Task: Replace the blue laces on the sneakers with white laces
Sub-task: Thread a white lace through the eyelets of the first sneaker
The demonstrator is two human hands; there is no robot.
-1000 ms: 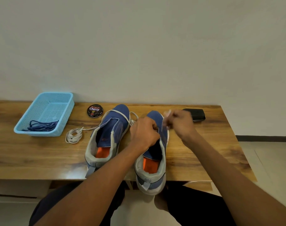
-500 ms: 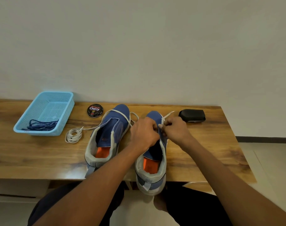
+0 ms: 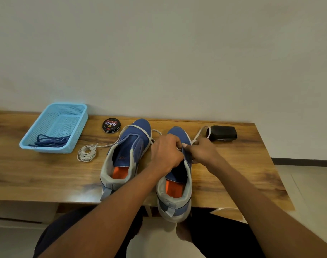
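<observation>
Two blue sneakers with grey collars and orange insoles stand on the wooden table [image 3: 38, 175]. Over the right sneaker [image 3: 174, 192], whose heel overhangs the front edge, both hands meet at the eyelets. My left hand [image 3: 165, 155] grips the sneaker's upper near the tongue. My right hand [image 3: 200, 151] pinches a white lace [image 3: 199, 135] that loops away toward the back right. The left sneaker [image 3: 125, 155] has a white lace across its toe, trailing to a coiled white bundle [image 3: 86, 155]. The blue laces [image 3: 51, 141] lie in the light blue basket [image 3: 38, 131].
A round black Cherry polish tin [image 3: 111, 125] sits behind the left sneaker. A black brush-like block [image 3: 222, 133] lies at the back right. The wall runs directly behind the table. My knees are below the front edge.
My right hand has dropped from above the toe down to the eyelets beside my left hand, and the white lace now trails in a loop toward the black block.
</observation>
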